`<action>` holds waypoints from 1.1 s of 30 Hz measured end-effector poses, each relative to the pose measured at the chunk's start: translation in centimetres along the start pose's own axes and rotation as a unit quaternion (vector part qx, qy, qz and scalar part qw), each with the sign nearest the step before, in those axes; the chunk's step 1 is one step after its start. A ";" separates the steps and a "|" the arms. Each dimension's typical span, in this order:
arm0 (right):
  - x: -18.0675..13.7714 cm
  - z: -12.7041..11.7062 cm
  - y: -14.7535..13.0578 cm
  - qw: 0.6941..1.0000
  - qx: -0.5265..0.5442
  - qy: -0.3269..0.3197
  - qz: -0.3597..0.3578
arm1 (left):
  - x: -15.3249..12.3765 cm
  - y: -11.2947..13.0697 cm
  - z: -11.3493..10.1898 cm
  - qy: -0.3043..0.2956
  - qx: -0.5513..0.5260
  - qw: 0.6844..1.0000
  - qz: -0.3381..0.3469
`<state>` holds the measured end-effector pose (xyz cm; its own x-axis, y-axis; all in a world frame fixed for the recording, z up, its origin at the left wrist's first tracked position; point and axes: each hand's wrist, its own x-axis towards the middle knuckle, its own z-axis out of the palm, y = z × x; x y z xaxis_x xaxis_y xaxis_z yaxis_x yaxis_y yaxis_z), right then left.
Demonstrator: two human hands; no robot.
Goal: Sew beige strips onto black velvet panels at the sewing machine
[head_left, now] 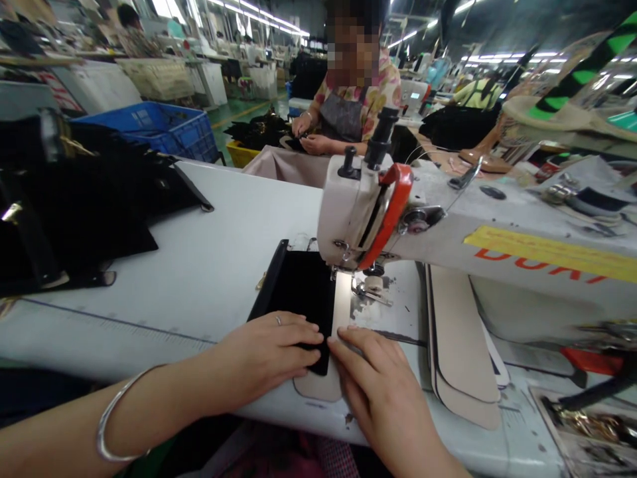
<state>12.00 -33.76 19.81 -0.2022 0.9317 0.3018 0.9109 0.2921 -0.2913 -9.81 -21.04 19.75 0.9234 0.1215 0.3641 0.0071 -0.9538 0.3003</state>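
Note:
A black fabric piece (303, 285) lies over a beige rounded panel (341, 305), with the panel's strip showing along the right side and its rounded end at the front. Both lie under the needle area of a white sewing machine (343, 219). My left hand (279, 348) rests flat on the black fabric, fingers stretched toward its right edge. On the beige strip, near that same edge, my right hand (373, 372) presses with extended fingers. The fingertips of both hands are close together. Neither hand is wrapped around anything.
Several beige panels (462, 332) are stacked right of the needle, under the machine arm (497, 226). A pile of black pieces (74, 206) covers the table's left end. Beyond stand a blue crate (154, 133) and a seated co-worker (343, 109) handling something small.

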 end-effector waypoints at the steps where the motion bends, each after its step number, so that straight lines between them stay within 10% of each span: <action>1: -0.1 0.0 0.0 1.000 0.005 -0.001 0.005 | -0.2 -0.1 0.2 0.004 -0.006 1.000 0.004; 33: 0.5 0.2 0.9 0.999 0.052 0.008 0.004 | 1.8 -3.4 -0.1 0.032 0.008 0.999 0.028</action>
<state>12.69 -32.95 19.56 -0.1895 0.9306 0.3131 0.8695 0.3072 -0.3868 -8.22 -17.56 19.51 0.8964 0.0848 0.4350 -0.0374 -0.9636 0.2648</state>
